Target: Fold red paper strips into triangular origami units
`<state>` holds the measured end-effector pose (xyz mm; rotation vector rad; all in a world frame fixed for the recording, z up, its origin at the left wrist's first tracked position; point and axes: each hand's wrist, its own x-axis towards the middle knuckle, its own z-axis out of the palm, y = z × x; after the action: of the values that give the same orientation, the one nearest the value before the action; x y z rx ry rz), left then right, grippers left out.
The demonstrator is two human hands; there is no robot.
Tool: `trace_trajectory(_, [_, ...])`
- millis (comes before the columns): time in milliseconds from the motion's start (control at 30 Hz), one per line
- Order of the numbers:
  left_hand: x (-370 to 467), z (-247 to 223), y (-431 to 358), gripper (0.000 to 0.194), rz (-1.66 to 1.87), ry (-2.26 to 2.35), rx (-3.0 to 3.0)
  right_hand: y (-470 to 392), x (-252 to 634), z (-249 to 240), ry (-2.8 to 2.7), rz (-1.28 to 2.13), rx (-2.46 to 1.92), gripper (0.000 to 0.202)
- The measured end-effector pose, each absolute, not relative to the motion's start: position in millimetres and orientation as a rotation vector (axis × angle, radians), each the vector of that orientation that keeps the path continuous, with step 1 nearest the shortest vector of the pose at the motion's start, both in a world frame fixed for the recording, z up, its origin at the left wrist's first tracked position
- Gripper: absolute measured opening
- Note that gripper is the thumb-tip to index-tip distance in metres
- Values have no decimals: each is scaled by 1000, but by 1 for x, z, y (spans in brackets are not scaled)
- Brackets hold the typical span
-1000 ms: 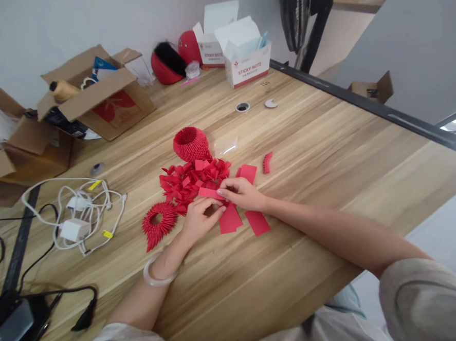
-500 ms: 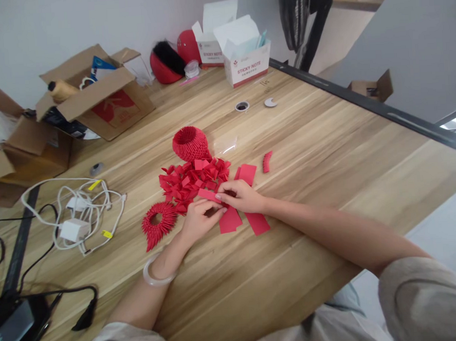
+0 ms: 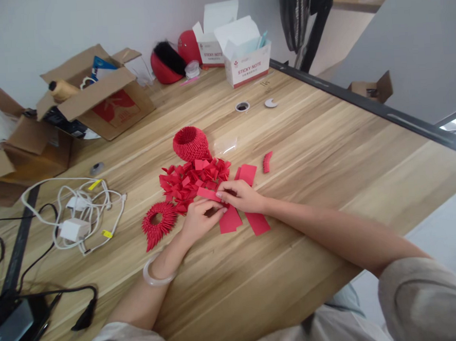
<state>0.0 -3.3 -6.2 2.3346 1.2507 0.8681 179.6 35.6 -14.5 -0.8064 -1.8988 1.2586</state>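
A narrow red paper strip (image 3: 208, 193) is held between my two hands. My left hand (image 3: 200, 218) pinches its lower edge, and the fingers of my right hand (image 3: 242, 195) close on its right end. Just beyond them lies a pile of folded red paper pieces (image 3: 188, 180). A round red folded-paper bowl (image 3: 191, 144) stands behind the pile. Left of my left hand rests a spiky red paper ring (image 3: 159, 223) with a pointed tail. Flat red paper strips (image 3: 256, 223) lie under and beside my right hand, and a short curved red paper piece (image 3: 267, 162) is farther right.
Tangled white cables with chargers (image 3: 75, 228) and a black device (image 3: 14, 330) occupy the left side of the table. Open cardboard boxes (image 3: 108, 108) and white sticky note boxes (image 3: 248, 69) line the back. A round cable hole (image 3: 242, 106) is near them.
The red strip's free left end has shifted very slightly. Both hands keep nearly the same place and grip.
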Motion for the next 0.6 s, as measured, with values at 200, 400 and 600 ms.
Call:
trace_trajectory(200, [0, -7, -3, 15, 877, 1250, 2346, 36, 179, -16, -1914, 1255, -798, 23])
trace_trajectory(400, [0, -6, -4, 14, 821, 1183, 2359, 37, 178, -19, -1881, 1268, -757, 18])
trace_trajectory(600, [0, -4, -4, 13, 799, 1175, 2345, 36, 177, -20, -1889, 1275, -745, 15])
